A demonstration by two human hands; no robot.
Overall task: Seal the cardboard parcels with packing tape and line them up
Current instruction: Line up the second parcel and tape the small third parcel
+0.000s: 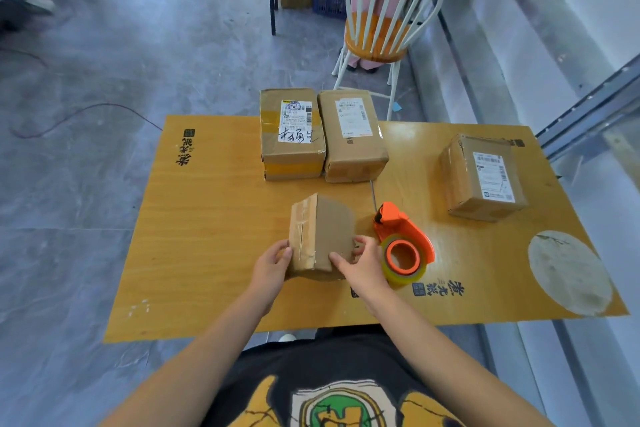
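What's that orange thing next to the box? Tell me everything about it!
It's a tape dispenser. Its body looks like bright orange plastic, narrow at the far end, curving round a roll of yellowish clear tape on an orange core. It lies on its side on the wooden table, right of the small box. The right hand, close by, holds the box, not it.

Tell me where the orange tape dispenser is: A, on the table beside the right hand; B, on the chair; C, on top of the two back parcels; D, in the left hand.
A: the tape dispenser lies on the table just right of the right hand, which grips the small parcel together with the left hand.
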